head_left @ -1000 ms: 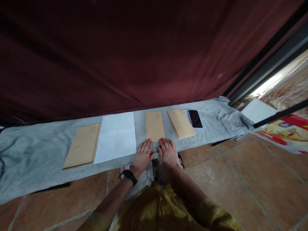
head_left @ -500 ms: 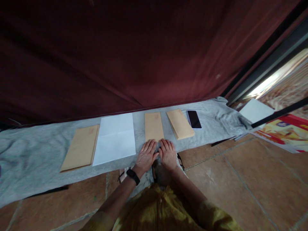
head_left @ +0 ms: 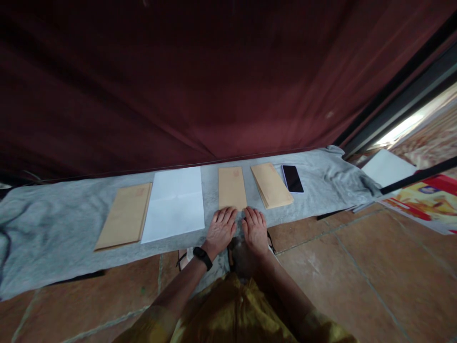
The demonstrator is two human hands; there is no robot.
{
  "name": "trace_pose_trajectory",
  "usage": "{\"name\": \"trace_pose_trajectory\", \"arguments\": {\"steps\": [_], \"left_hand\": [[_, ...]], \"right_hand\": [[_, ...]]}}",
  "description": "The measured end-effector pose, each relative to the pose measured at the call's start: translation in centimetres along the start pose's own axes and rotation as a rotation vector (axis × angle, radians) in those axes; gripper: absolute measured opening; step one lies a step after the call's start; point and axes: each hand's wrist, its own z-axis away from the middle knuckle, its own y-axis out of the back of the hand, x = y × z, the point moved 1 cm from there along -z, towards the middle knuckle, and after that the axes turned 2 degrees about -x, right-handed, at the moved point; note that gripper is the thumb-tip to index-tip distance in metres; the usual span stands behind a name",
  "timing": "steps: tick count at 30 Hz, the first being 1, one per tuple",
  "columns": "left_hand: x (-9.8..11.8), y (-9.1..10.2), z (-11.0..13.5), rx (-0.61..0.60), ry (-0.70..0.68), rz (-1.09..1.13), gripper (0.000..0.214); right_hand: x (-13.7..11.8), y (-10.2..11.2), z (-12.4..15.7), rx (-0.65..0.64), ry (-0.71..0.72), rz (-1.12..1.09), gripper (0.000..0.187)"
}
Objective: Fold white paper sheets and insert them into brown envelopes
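Note:
A single brown envelope [head_left: 231, 186] lies straight in front of me on the grey cloth. Across its near left corner rest the fingertips of my left hand [head_left: 220, 229], palm down with the fingers stretched out; a black band is on that wrist. My right hand [head_left: 255, 230] lies flat at the near right corner, fingers extended. Neither hand grips anything. Left of the envelope is a creased sheet of white paper [head_left: 174, 202], and farther left a stack of brown envelopes [head_left: 124, 213]. Another brown envelope stack [head_left: 271, 184] sits tilted to the right.
A phone [head_left: 293, 178] with a dark screen lies right of the envelopes. Grey cloth [head_left: 53, 228] covers the narrow bench. Behind hangs a dark red curtain [head_left: 214, 85]. At right are a white board [head_left: 387, 167], a dark metal frame and a red-yellow printed box [head_left: 432, 202].
The view has shifted slightly, moving everything a little to the right. My hands have come slightly farther apart at the envelope's near edge.

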Motion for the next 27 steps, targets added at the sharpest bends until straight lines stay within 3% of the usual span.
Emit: {"name": "trace_pose_trajectory", "arguments": {"steps": [7, 27], "left_hand": [[-0.3, -0.6, 0.2, -0.015, 0.01, 0.003, 0.048], [-0.3, -1.6, 0.6, -0.034, 0.026, -0.045, 0.056]], "right_hand": [[-1.6, -0.1, -1.1, -0.077, 0.149, -0.063, 0.048], [-1.2, -0.6, 0.0, -0.04, 0.085, 0.03, 0.049]]}}
